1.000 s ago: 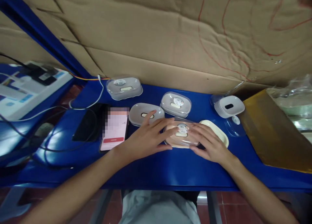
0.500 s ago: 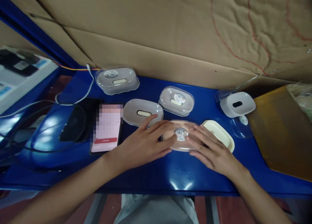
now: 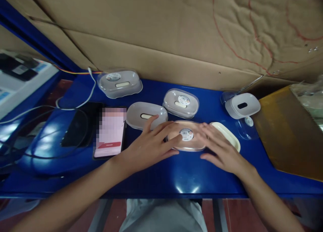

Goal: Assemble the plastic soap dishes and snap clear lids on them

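Note:
A pinkish oval box (image 3: 193, 145) under a clear cover with a round label lies on the blue table in front of me. My left hand (image 3: 153, 143) rests at its left side, fingers spread and thumb near the label. At the box's right end is my right hand (image 3: 220, 149), fingers apart and slightly blurred. Behind the left fingers sits a grey oval box (image 3: 135, 116) with a cream slot piece. A cream tray (image 3: 228, 132) lies beyond the right hand, partly covered by it. Another grey box (image 3: 171, 104) with a clear cover stands just behind the pinkish one.
A phone (image 3: 109, 132) lies left of my left hand, near a black object and cables. Toward the back left is a covered grey box (image 3: 128, 90). A white box (image 3: 248, 104) and a clear cover (image 3: 243, 131) are at the right, beside a cardboard box (image 3: 282, 131).
My right hand's fingers have lifted and spread back a little from the pinkish box, leaving more of its front edge visible. My left hand has barely moved. The view has shifted slightly.

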Motion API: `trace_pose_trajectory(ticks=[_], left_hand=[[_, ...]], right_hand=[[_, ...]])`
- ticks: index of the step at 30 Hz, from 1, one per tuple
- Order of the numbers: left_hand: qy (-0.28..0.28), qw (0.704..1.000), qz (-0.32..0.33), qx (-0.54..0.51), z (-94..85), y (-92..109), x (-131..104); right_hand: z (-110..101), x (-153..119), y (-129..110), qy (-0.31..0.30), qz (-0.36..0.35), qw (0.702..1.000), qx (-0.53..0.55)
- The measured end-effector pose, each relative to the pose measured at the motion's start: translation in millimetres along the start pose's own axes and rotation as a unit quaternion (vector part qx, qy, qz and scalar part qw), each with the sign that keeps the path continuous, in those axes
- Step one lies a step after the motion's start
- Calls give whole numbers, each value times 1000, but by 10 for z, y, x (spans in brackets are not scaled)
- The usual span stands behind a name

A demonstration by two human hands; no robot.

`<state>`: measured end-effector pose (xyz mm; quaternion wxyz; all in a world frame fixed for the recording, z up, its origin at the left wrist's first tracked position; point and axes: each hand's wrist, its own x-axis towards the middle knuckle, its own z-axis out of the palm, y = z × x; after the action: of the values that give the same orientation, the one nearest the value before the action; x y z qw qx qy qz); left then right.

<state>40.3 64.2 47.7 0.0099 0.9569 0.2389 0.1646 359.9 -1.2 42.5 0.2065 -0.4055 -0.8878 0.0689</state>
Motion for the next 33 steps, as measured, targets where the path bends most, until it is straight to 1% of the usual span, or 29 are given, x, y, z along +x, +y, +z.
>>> trace_pose_trajectory(ticks=[1, 2, 3, 5, 6, 8, 11, 14, 17, 19, 21, 24, 26, 29, 33], left_hand=[[-6, 1000, 2, -2, -36, -35, -16], [-9, 1000, -1, -5, -81, -81, -36], [-8, 1000, -12, -8, -132, -138, -60], [-3, 999, -49, -12, -234, -264, -109], [0, 998, -67, -11, -276, -324, -132], [5, 996, -90, -5, -321, -423, -169], [2, 995, -100, 0, -284, -513, -220], [-2, 992, -125, 9, -174, -593, -286], [-18, 989, -146, 9, -92, -689, -324], [-27, 989, -144, -13, -79, -734, -299], [-26, 989, -142, -36, -90, -743, -237], [1, 987, -155, -50, -105, -700, -130], [36, 983, -173, -57, -100, -658, -83], [85, 970, -216, -71, -86, -609, -54], [120, 951, -279, -66, -75, -601, -20]], right_hand=[[-77, -43, 57, 23, 30, 999, -12], [-163, -103, 122, 53, 77, 995, -34], [-249, -177, 191, 84, 137, 985, -62], [-392, -353, 332, 123, 248, 953, -125], [-437, -445, 401, 128, 287, 938, -149], [-463, -609, 522, 117, 333, 918, -180], [-402, -770, 648, 73, 384, 898, -200], [-342, -836, 703, 35, 413, 888, -198], [-329, -853, 717, 42, 408, 893, -184], [-326, -855, 716, 46, 405, 895, -183], [-315, -854, 710, 42, 413, 890, -188], [-292, -843, 700, 30, 429, 882, -190], [-284, -829, 691, 25, 435, 880, -187], [-284, -800, 670, 21, 449, 873, -187], [-285, -758, 636, 17, 461, 867, -190]])
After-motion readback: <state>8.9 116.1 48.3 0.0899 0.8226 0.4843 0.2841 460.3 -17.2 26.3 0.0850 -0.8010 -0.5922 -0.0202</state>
